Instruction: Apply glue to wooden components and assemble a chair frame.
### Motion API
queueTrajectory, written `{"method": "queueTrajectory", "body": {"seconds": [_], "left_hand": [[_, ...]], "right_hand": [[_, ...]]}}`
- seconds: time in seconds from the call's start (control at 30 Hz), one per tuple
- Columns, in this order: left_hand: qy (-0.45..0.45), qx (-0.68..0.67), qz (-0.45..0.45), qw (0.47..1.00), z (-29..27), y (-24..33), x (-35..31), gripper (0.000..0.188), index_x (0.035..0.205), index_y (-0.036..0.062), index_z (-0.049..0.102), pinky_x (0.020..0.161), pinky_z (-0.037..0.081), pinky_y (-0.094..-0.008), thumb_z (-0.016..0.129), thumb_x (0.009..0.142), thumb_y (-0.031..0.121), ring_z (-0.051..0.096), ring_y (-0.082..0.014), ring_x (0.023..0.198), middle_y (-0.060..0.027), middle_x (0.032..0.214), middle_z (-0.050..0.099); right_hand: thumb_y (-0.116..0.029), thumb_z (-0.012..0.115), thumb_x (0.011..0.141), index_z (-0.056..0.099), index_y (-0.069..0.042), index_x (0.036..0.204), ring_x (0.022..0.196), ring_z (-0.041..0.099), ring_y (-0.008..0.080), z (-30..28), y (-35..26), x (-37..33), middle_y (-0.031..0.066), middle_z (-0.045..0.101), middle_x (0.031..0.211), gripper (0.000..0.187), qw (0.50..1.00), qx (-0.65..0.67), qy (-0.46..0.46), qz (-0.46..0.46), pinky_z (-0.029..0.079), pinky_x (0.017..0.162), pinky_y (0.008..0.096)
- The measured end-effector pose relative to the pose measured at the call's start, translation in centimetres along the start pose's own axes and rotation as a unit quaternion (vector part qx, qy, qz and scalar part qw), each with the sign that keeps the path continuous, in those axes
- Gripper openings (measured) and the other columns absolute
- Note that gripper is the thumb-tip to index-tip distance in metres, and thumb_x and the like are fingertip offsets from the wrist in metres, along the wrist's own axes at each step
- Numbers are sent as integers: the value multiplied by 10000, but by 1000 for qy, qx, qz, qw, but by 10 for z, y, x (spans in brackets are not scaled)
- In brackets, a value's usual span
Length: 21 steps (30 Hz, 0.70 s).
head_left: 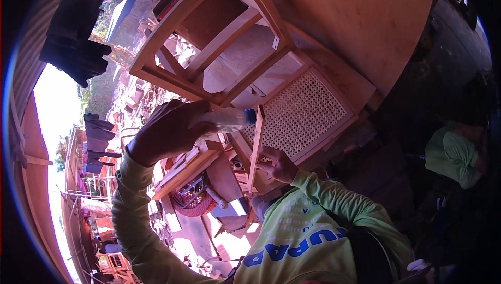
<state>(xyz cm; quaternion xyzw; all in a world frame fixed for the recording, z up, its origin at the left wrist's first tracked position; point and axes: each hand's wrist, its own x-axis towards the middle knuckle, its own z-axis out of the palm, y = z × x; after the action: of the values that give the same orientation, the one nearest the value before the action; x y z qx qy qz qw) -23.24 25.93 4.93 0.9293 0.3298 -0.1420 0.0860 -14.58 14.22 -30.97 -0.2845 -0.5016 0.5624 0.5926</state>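
Observation:
My left hand (169, 130) is wrapped round a clear plastic bottle (225, 120) with a blue cap. The bottle lies tilted sideways, its cap close to the upper end of a narrow wooden strip (255, 151). Lower down, the fingers of my right hand (280, 166) pinch that strip and hold it roughly upright. Behind both hands is a wooden chair frame (255, 78) with a woven cane seat panel (302, 114). Whether the bottle's tip touches the strip, I cannot tell.
A large round wooden tabletop (360, 18) fills the upper right. Below my left hand are wooden pieces (188, 169) and a reddish woven basket (194, 199). Another person in a green shirt (453, 156) is at the far right. Dark cloths (78, 38) hang at the left.

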Motion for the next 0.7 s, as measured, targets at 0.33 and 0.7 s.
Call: {"method": "queueTrajectory", "body": {"seconds": [0.33,0.7], "left_hand": [[-14,-24,-46,999,-8,17,10,270,985,42,650,706,545,-488,734,908,286,707,-432,804,-219,844,706],[1,-123,-17,992,12,-15,12,297,958,-19,652,698,537,-462,773,843,226,701,-407,745,-237,823,696]], "right_hand": [[-135,771,900,673,-5,1104,931,678,266,3,6,1,127,664,991,262,1000,-21,20,-10,535,832,398],[-89,729,943,649,-7,1114,927,654,170,-10,6,-2,69,640,949,206,995,-94,25,-6,530,845,357]]}}
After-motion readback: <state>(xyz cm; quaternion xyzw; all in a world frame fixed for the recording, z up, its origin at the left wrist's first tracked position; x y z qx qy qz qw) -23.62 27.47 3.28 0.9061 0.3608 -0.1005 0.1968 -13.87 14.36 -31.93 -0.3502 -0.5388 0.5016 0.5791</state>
